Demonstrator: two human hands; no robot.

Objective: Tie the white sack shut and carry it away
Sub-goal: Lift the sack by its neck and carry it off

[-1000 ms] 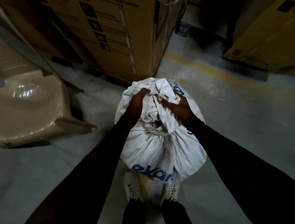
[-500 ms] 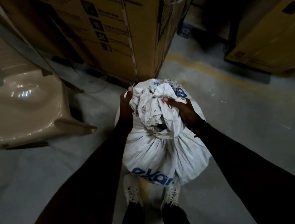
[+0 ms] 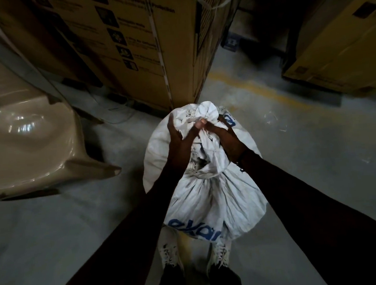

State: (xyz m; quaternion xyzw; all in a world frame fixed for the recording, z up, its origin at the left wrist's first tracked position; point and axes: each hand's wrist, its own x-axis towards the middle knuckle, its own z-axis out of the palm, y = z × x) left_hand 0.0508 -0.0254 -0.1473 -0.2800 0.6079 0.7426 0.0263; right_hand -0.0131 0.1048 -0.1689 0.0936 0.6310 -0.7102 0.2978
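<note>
White sack stands on the grey floor directly under my two hands, its lower bulge with blue lettering hanging just above my white shoes. I see the neck gathered and cinched below my wrists, and the loose bunched top of the cloth rises between my palms. My left hand lies against the left side of that bunch with its fingers straight and reaching upward, flat on the fabric rather than curled round it. My right hand is on the opposite side, and its thumb and fingers pinch a fold of the crumpled top near its tip; a dark band sits at that wrist. The two hands are close together, with only the twisted cloth between them. Beyond my fingertips stands a tall cardboard box with printed panels and a strap running down its face. Off to the left of my left hand is a glossy beige plastic chair, and far to the right of my right hand sits another carton.
</note>
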